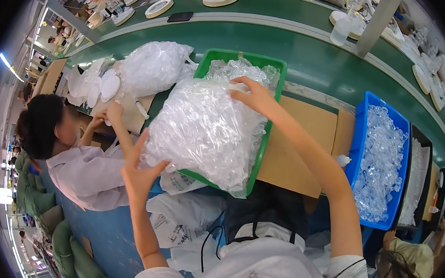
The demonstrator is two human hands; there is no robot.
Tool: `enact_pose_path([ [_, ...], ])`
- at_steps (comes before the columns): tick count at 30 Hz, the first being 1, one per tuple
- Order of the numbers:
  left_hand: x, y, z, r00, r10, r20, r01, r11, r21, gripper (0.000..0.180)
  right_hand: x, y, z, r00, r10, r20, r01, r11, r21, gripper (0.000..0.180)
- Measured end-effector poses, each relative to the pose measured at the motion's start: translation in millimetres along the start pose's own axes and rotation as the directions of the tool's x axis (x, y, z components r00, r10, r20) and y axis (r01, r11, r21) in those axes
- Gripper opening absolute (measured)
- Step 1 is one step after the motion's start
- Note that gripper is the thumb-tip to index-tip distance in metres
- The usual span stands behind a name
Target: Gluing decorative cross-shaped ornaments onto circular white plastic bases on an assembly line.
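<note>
The green desk [317, 68] spread wide in front of me, and at my left a co-worker [86, 173] in a pale shirt bent over it, both hands together above its surface. Nearest me stood a green bin [283, 76], partly filled with clear plastic pieces that showed at its far end. My large clear plastic bag [207, 127], bulging and shiny with creases, lay on top of the bin and overhung its left side. To the right were a flat sheet of brown cardboard [283, 167] and, past it, a blue bin [356, 149] heaped with more clear pieces. Another stuffed clear bag [155, 63] sat on the desk beyond the co-worker's hands. Below the desk's near edge slumped a white printed bag [182, 224], its dark characters and round emblem small and bent by the folds. My left fingers [136, 153] were spread wide, thumb well apart, at the near left corner of my bag; I could not tell how firmly they touched it. My right fingers [250, 85] were half bent against its far right edge, a small gap between finger and thumb; whether they pinched the film I could not tell. Farther off stood a translucent bottle [341, 30], and a dark phone [180, 16] lay flat.
</note>
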State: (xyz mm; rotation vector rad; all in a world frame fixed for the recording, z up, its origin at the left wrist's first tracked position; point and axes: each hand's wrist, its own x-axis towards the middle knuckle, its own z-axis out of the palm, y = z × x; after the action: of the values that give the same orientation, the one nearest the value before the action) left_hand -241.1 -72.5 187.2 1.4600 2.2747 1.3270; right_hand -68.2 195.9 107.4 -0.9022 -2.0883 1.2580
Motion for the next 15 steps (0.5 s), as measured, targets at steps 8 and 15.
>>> enact_pose_path([
  [8,23,0,-7,0.997,-0.053,0.053,0.048,0.995,0.089,0.054,15,-15,2,0.984,0.128,0.126,-0.131,0.991,0.021,0.053],
  [15,30,-12,-4,0.996,-0.089,-0.016,0.089,0.995,-0.046,0.045,34,-11,-8,0.955,0.242,0.173,-0.274,0.942,0.192,0.042],
])
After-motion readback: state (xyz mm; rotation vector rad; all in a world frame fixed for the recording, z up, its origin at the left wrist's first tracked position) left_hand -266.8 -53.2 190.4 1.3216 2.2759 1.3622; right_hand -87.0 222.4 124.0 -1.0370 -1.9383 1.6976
